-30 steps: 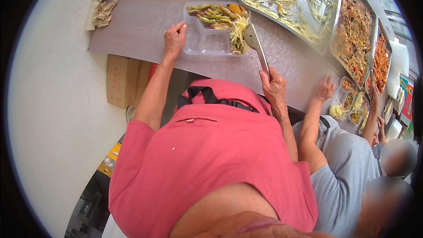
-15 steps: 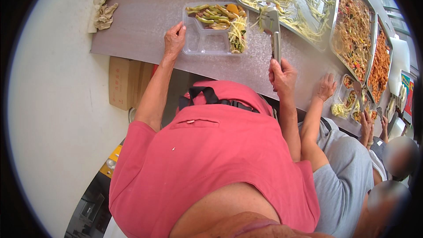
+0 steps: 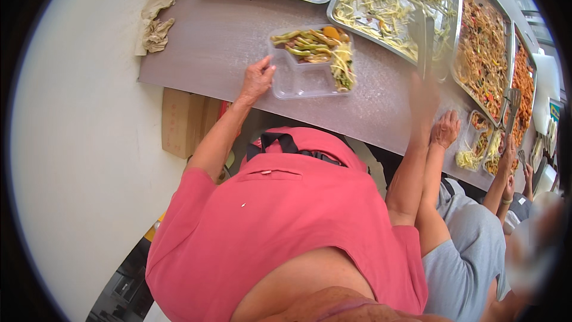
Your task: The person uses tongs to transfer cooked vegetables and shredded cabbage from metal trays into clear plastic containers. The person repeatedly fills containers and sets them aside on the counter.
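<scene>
Clear compartment box [image 3: 310, 62] (beans, noodles inside) flat on the counter [image 3: 208, 48].

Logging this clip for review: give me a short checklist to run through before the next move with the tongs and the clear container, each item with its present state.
1. Left hand steadies clear container at its corner: ok.
2. Right hand grips tongs: blurred, cannot tell.
3. Tongs over noodle tray: ok.
4. Noodles caught in the tongs: cannot tell.
5. Container's near compartments free: ok; green beans and noodles fill the far side.
6. Neighbour's hand clear of the tongs: ok, it rests on the table edge.
</scene>
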### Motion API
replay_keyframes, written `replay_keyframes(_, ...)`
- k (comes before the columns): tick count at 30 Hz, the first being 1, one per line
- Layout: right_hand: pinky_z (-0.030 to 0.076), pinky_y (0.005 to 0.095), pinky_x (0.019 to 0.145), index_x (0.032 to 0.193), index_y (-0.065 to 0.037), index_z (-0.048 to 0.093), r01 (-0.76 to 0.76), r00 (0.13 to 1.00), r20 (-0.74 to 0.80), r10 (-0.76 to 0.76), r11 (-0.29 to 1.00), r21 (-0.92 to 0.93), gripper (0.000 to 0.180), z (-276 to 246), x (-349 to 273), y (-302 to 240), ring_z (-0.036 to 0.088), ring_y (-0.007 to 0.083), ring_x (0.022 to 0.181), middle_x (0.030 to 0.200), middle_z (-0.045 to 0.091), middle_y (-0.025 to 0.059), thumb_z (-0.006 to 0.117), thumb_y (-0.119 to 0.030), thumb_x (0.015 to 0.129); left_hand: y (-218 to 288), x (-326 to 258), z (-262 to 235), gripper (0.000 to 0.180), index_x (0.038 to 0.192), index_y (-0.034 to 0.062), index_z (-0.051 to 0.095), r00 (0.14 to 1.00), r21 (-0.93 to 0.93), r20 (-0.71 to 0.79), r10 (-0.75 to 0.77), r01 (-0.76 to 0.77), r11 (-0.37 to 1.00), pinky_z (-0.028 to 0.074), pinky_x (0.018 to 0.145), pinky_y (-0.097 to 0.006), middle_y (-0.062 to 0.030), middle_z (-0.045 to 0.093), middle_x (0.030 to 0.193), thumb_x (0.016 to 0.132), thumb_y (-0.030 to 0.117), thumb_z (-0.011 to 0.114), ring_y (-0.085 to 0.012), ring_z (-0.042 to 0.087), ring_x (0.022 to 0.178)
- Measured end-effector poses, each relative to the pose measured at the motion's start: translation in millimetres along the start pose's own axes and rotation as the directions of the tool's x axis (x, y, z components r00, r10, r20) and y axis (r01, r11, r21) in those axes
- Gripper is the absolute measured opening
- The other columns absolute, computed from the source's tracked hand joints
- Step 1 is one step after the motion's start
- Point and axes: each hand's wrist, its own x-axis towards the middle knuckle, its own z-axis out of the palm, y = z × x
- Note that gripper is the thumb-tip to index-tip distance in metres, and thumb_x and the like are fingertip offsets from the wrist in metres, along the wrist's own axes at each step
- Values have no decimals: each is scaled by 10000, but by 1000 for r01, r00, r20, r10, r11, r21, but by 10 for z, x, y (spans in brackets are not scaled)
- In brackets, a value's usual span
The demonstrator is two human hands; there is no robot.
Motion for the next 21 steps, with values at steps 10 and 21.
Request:
replay_keyframes(10,473,331,669,1045,-8,609,-123,992,30,119,950,286,288,202,-233,-394,583,186,698,810,646,133,657,-227,864,578,410,1113,369,1149,18,569,811,70,489,321,-403,912,516,734,-350,-165,606,896,802,138,592,-253,640,777)
replay_keyframes(21,453,373,576,876,10,613,-224,972,-80,222,974,-15,284,639,167,-700,571,214,594,673,616,139,632,-274,874,702,2111,-1705,435,1153,82,620,894,538,-15,447,-370,758,521,777,-372,-144,632,953,759,264,651,-259,632,849)
